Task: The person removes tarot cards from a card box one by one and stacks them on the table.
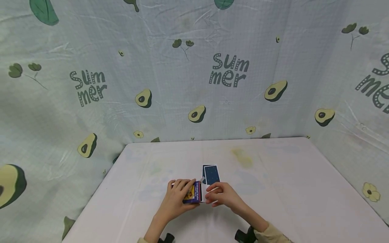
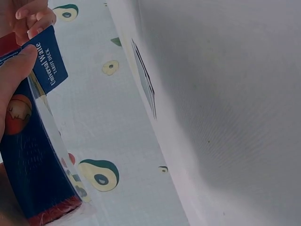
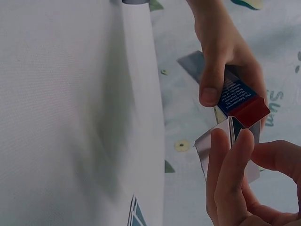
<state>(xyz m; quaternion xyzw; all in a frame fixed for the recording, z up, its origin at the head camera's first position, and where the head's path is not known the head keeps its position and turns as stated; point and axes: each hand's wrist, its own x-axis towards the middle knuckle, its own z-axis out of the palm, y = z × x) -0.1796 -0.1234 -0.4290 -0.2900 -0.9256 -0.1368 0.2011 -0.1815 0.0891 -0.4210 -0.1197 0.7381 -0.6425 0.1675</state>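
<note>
My left hand (image 1: 180, 195) grips a blue and red tarot card box (image 1: 192, 195) lying sideways above the table, thumb on one face and fingers across the other. "Universal Waite Tarot Deck" reads on its lifted end flap (image 2: 51, 61). At that end, my right hand (image 1: 223, 196) has its fingers bent around the flap, whose pale inner side (image 3: 211, 139) shows behind the fingertips. How firmly they pinch it is hard to see. Just beyond the box lie two dark-blue-backed cards (image 1: 212, 174), overlapping, on the table.
A white-covered table (image 1: 273, 189) spreads around the hands. Behind and beside it hangs a pale sheet (image 1: 170, 77) printed with avocados and "summer". Dark wrist mounts (image 1: 245, 235) sit at the sleeves.
</note>
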